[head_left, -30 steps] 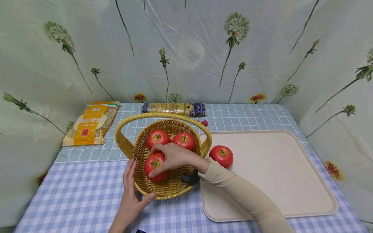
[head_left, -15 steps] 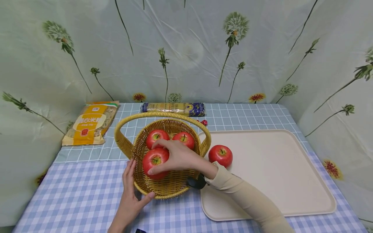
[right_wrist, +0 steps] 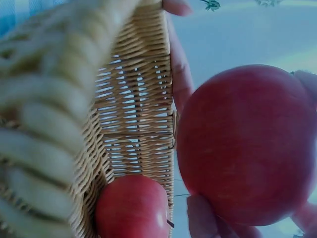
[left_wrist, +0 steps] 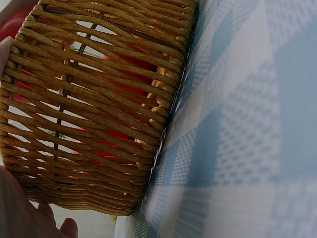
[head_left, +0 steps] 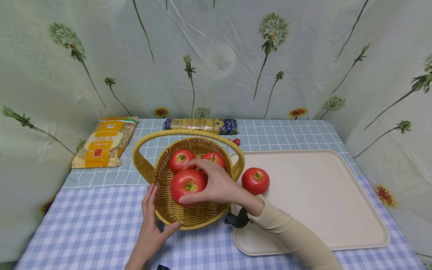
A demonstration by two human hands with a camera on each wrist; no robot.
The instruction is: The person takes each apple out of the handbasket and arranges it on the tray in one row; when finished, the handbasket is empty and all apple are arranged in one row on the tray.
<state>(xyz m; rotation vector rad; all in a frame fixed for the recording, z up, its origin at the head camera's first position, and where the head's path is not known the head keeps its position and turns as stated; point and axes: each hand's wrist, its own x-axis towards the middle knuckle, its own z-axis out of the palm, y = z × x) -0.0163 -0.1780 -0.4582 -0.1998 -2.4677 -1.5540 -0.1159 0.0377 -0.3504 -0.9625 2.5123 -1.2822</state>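
Observation:
In the head view a wicker basket (head_left: 194, 219) with an arched handle stands left of the tray. My right hand (head_left: 216, 183) grips a red apple (head_left: 187, 186), lifted above the basket; the right wrist view shows this apple (right_wrist: 247, 144) at rim height, apart from the weave. Two more apples lie in the basket: one at the back left (head_left: 181, 159), another (head_left: 214, 157) partly behind my right hand. My left hand (head_left: 152, 221) rests against the basket's left front, fingers straight along its outside and thumb at the rim. Another apple (head_left: 255, 180) sits on the tray's left edge area.
A beige tray (head_left: 314, 202) covers much of the table's right side. Behind the basket lie a long noodle packet (head_left: 202, 126) and a small red wrapped item (head_left: 237, 142). An orange-and-clear food bag (head_left: 104, 144) lies at the back left. A flowered curtain (head_left: 219, 56) encloses the table.
My right hand has raised the gripped apple from the basket's bottom and shifted it slightly right, so it looks larger. My left hand and the basket have stayed in place.

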